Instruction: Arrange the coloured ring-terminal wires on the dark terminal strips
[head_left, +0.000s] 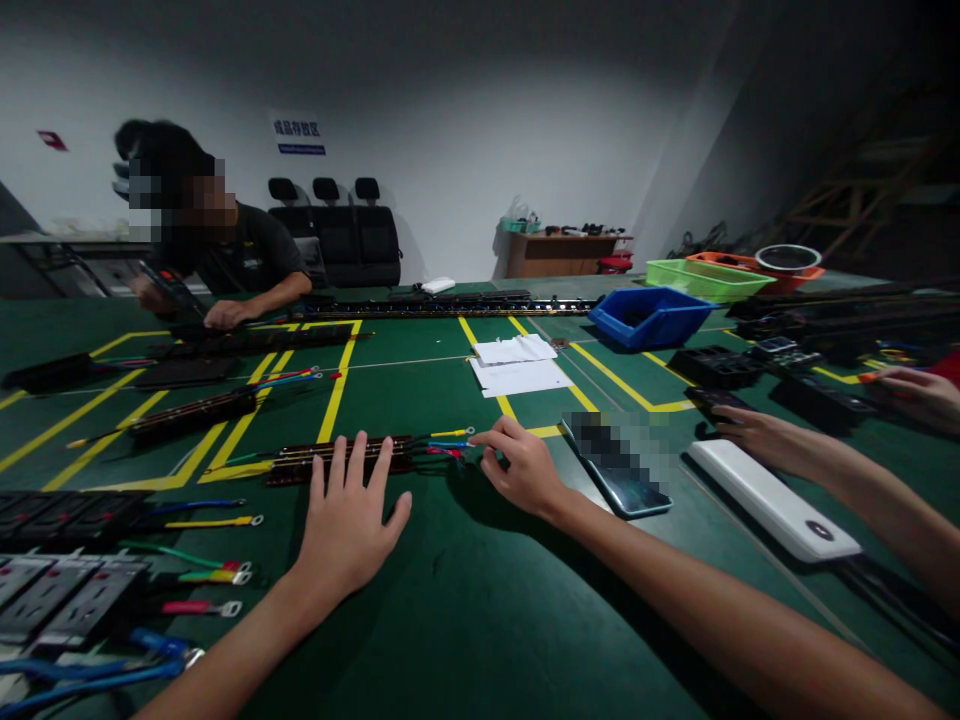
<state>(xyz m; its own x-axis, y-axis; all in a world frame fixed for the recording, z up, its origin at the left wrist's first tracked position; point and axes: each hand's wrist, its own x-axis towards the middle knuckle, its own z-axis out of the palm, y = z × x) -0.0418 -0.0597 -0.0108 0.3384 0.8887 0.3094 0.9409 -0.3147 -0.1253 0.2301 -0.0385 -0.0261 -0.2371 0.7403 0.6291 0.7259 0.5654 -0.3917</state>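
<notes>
A long dark power strip assembly (296,465) with brass-coloured rails lies across the green table. My left hand (349,525) rests with spread fingers, its fingertips on that strip's near side and top. From the strip's right end come a yellow wire (450,433), a blue wire (448,444) and a red wire (446,454), tipped with ring terminals. My right hand (521,468) has its fingers curled, with the index fingertip at the blue wire's end. It appears to pinch that end, though the contact is small and dim.
Socket strips (67,600) with lugged wires sit at the near left. A phone (619,465), a white power bank (772,500) and papers (521,375) lie rightward. A blue bin (649,318) stands behind. One co-worker (255,250) works across; another's hand (765,435) reaches in from the right.
</notes>
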